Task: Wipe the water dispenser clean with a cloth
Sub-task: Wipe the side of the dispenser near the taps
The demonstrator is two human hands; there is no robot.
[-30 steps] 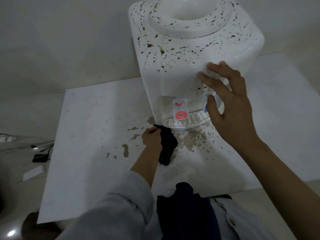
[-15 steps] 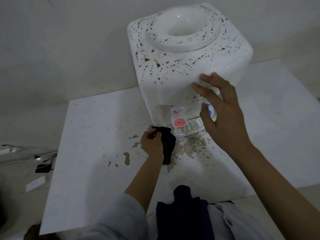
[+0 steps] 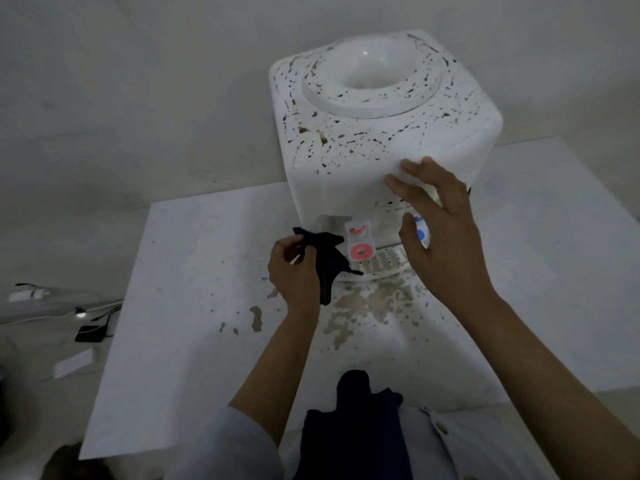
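You are looking down at a white counter (image 3: 194,306) that is carrying the dispenser (image 3: 346,174) near its back edge, close to the wall (image 3: 138,98). The counter is showing brown stains (image 3: 367,306) in front of the dispenser, and the dispenser's top is showing dark specks around the round bottle well (image 3: 372,74). Your right hand (image 3: 440,244) is spreading open, holding nothing, with its fingertips (image 3: 410,166) lying against the dispenser's front face and its thumb sitting near the blue tap (image 3: 420,233). Your left hand (image 3: 294,271) is closing around a dark cloth (image 3: 327,261), gripping it between thumb and fingers. The cloth is hanging from that hand just left of the red tap (image 3: 360,240), with one corner reaching the drip tray (image 3: 384,261) and its lower end dangling near the counter; whether it is touching the counter you cannot tell. Off the counter's left side, cables (image 3: 100,311) and a small black box (image 3: 88,333) are lying on the floor.
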